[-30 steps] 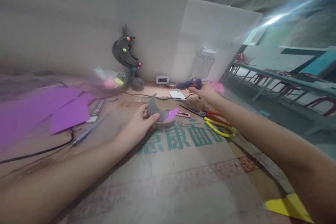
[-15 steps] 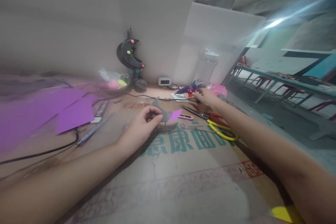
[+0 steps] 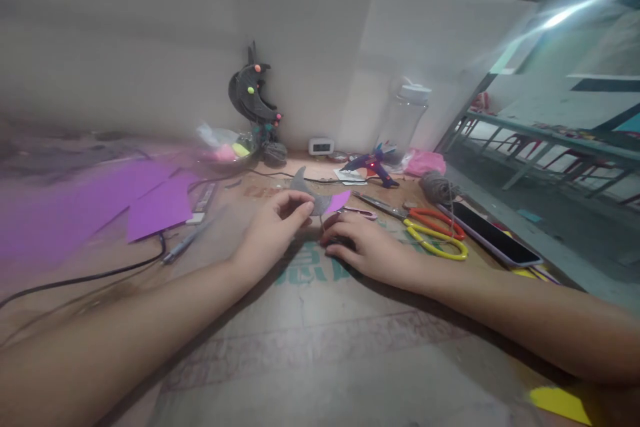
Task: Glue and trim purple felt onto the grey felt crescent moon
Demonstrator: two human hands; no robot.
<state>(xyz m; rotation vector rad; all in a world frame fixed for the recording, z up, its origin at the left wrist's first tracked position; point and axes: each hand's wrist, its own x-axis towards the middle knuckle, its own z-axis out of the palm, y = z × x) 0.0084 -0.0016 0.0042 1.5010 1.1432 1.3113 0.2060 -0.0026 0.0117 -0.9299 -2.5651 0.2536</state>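
A small grey crescent [image 3: 301,180], with a purple paper piece [image 3: 339,201] at its right end, is pinched between the thumb and fingers of my left hand [image 3: 285,217]. My right hand [image 3: 367,247] is just right of it, below the purple piece, its fingers curled around a thin strand of grey yarn that hangs from the crescent. Behind it, a blue hot glue gun [image 3: 369,165] stands with a red light on. Scissors [image 3: 433,230] with orange and yellow handles lie beyond my right forearm. A pink-handled cutter [image 3: 361,213] is partly behind my right hand.
Purple paper sheets [image 3: 160,210], a pen [image 3: 187,245] and a black cable [image 3: 75,276] lie at left. A decorated dark crescent [image 3: 245,97] stands against the wall. A clock [image 3: 321,146], a clear bottle [image 3: 407,120], a yarn ball [image 3: 439,185] and a phone [image 3: 490,235] line the back and right.
My right hand has let go of the glue gun, which now stands on the table, and has moved down and left to the crescent. My left hand still holds the crescent.
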